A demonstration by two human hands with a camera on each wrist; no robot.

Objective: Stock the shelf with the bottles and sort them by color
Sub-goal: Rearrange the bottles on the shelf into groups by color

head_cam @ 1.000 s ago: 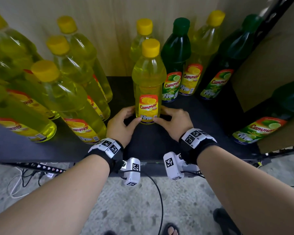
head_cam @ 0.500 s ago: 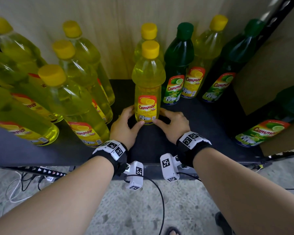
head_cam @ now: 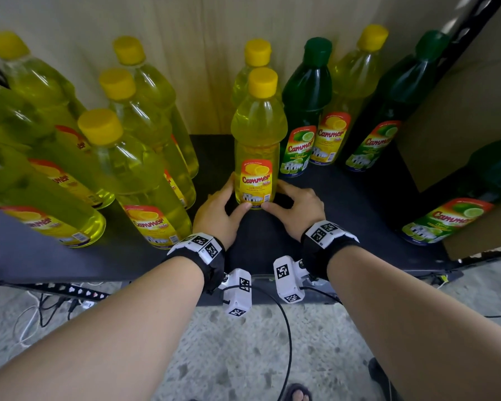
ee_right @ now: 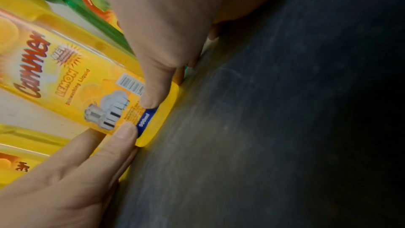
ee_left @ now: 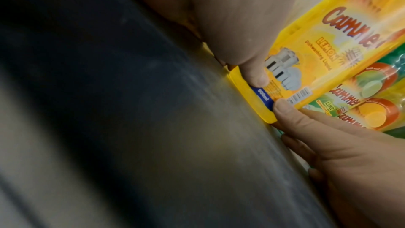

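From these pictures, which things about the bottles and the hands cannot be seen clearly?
- Head view: the rear yellow bottle stands behind the held yellow bottle; its label is hidden.
- Head view: the green bottle at the right edge is cut off; no cap shows.
- Head view: the left hand and right hand hide their far fingers behind the bottle.

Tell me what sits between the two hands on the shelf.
The head view shows a yellow lemon bottle standing upright between the left hand and right hand, both gripping its base.

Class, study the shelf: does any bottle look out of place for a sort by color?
Yes. One yellow bottle stands at the back between two green bottles, breaking the color grouping. Nothing looks spilled or toppled.
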